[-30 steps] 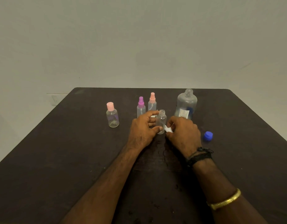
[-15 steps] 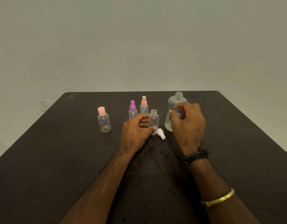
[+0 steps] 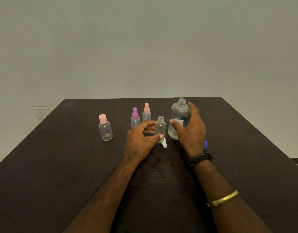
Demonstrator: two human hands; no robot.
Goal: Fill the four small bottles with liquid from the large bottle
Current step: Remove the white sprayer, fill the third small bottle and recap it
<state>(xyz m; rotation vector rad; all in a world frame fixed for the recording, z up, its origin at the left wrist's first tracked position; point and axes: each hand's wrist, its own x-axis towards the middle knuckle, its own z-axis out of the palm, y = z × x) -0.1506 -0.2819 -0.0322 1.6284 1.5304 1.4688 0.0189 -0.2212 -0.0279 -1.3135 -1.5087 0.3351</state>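
A small clear bottle (image 3: 160, 126) stands uncapped on the dark table (image 3: 69, 148), held at its base by my left hand (image 3: 141, 137). Its white cap (image 3: 164, 144) lies just in front of it. To its right stands the large clear bottle (image 3: 179, 115), open at the top, with a little liquid at the bottom. My right hand (image 3: 192, 130) wraps around it, thumb on the label and fingers up the right side. Behind my left hand stand a purple-topped spray bottle (image 3: 135, 117) and a pink-topped spray bottle (image 3: 146, 113). A pink-capped round bottle (image 3: 105, 129) stands further left.
A blue cap (image 3: 206, 144) lies on the table, mostly hidden behind my right wrist. Wet specks mark the tabletop between my forearms. A plain wall rises behind the table's far edge.
My right hand left the white cap on the table, moved right and back to the large bottle and closed around it. My left hand stayed on the small open bottle.
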